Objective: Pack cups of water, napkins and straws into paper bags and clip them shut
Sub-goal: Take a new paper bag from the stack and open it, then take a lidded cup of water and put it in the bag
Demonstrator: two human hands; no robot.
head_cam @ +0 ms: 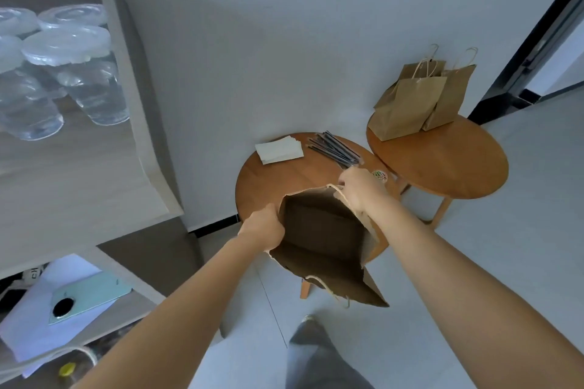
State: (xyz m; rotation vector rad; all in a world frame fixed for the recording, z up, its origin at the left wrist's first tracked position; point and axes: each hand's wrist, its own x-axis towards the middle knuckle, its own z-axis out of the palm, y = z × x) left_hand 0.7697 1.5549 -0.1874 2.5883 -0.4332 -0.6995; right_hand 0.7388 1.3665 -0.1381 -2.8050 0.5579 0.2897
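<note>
Both hands, left hand [264,226] and right hand [360,188], on open paper bag [325,237] rim.

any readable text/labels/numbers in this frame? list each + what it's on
No text can be read in this frame.
Dark marks on a white item at the lower shelf's left edge: too blurred and cut off to read.
Multicoloured round item on the near table, by the right hand: too small to tell whether it bears print.
Open bag, far bags, napkins, cups: no print visible.
</note>
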